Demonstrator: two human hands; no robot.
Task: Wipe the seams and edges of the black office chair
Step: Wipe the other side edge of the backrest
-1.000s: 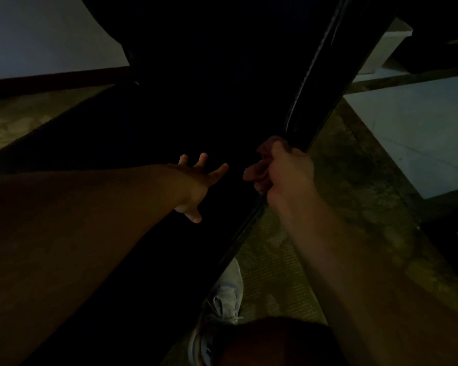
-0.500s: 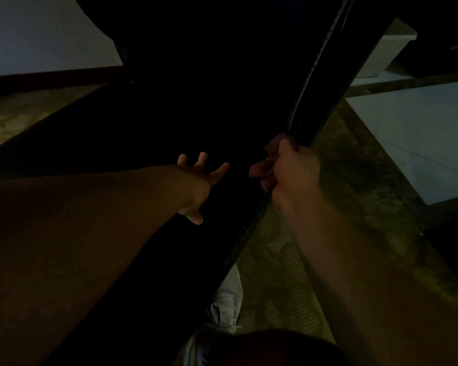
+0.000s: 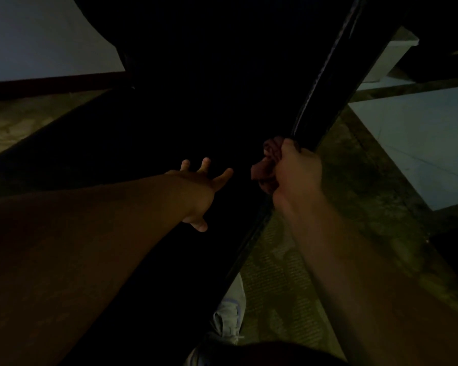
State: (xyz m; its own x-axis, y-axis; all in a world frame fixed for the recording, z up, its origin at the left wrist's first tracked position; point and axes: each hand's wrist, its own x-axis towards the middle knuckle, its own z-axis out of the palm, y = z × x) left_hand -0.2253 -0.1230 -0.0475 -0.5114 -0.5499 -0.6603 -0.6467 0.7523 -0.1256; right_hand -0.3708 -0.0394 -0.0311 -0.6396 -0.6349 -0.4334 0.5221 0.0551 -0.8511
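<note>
Shoe (image 3: 229,313), pale and laced, shows nearest me, poking out just under the near rim of the black office chair (image 3: 196,114); carpet (image 3: 288,286) lies beside it; further up, I see the left hand (image 3: 198,194) flat on the chair's dark surface, fingers spread and straight, holding nothing; just right of it the right hand (image 3: 294,175) curls tight round a reddish cloth (image 3: 269,165) (bunched, dim), pressing it against the chair's glossy edge seam (image 3: 325,75); beyond the chair, pale floor (image 3: 421,141) and a wall (image 3: 37,35).
</note>
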